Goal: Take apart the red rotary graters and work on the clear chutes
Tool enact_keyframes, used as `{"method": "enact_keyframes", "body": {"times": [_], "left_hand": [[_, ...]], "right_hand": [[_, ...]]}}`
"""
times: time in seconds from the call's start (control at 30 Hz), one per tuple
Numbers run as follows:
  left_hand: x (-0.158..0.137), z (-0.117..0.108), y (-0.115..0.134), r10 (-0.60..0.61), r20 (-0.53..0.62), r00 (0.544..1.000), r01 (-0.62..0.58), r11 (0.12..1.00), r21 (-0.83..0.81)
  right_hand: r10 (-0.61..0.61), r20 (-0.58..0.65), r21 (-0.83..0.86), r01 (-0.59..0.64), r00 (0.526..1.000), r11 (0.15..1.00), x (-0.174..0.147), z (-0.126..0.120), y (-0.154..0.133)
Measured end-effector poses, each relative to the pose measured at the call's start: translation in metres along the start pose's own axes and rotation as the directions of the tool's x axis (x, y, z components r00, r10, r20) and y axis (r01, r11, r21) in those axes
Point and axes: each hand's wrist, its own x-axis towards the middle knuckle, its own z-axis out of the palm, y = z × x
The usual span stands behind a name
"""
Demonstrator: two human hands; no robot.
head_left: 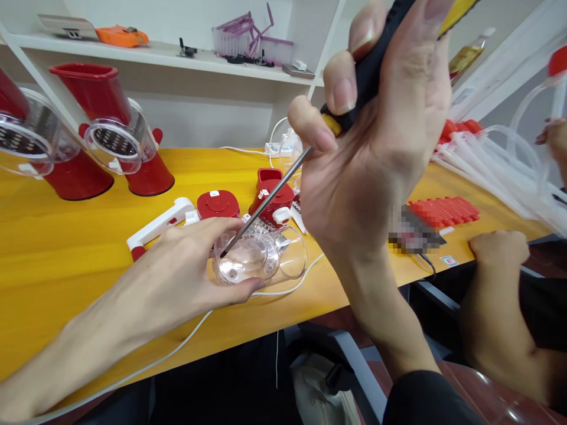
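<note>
My left hand (190,260) grips a clear plastic housing (252,260) from its left side, thumb in front and fingers behind. Wrapped in my right hand (376,118) is a screwdriver (270,198) with a black and yellow handle. Its long metal shaft slants down to the left, and the tip is at the left part of the clear housing; whether it touches a screw there I cannot tell. Behind the housing are a red round part (218,205) and a red and white grater part (272,198). A white handle piece (162,223) lies left of them.
Two red rotary graters (150,171) (80,177) stand at the left. A white cable (177,351) runs along the yellow table's front. At the right are a red bumpy item (445,211), clear tubes and a co-worker's arm (498,295). White shelves rise behind.
</note>
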Motion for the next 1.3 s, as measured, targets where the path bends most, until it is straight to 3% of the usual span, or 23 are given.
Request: {"method": "enact_keyframes", "body": {"times": [0.2, 0.37, 0.53, 0.7, 0.97, 1.2, 1.3], "left_hand": [[0.000, -0.001, -0.002, 0.019, 0.005, 1.000, -0.019, 1.000, 0.011], [-0.003, 0.001, -0.003, 0.013, -0.004, 1.000, -0.013, 1.000, 0.015], [-0.003, 0.002, -0.004, 0.004, -0.002, 1.000, -0.004, 1.000, -0.021], [0.000, 0.003, -0.004, 0.019, 0.019, 1.000, -0.018, 0.999, -0.045], [-0.005, 0.008, -0.010, 0.086, -0.032, 0.996, -0.088, 0.995, -0.048], [-0.008, 0.007, -0.006, 0.058, 0.000, 0.998, -0.058, 0.997, -0.045], [-0.008, 0.006, -0.004, 0.025, 0.035, 0.999, -0.024, 0.999, -0.031]], "right_hand": [[-0.007, -0.002, 0.055, 0.008, 1.000, 0.998, -0.001, -0.001, 0.003], [0.074, -0.047, -0.103, -0.078, 0.996, 0.992, -0.004, -0.001, 0.002], [0.008, -0.041, -0.001, -0.008, 0.999, 1.000, 0.000, 0.001, -0.001], [0.102, -0.026, -0.083, -0.104, 0.994, 0.991, 0.002, 0.004, -0.003], [0.057, -0.106, -0.146, -0.073, 0.993, 0.987, 0.002, -0.003, -0.011], [0.006, 0.007, -0.101, -0.006, 1.000, 0.995, -0.002, -0.006, -0.001], [-0.013, -0.023, -0.146, 0.009, 1.000, 0.989, 0.000, -0.008, 0.006]]}}
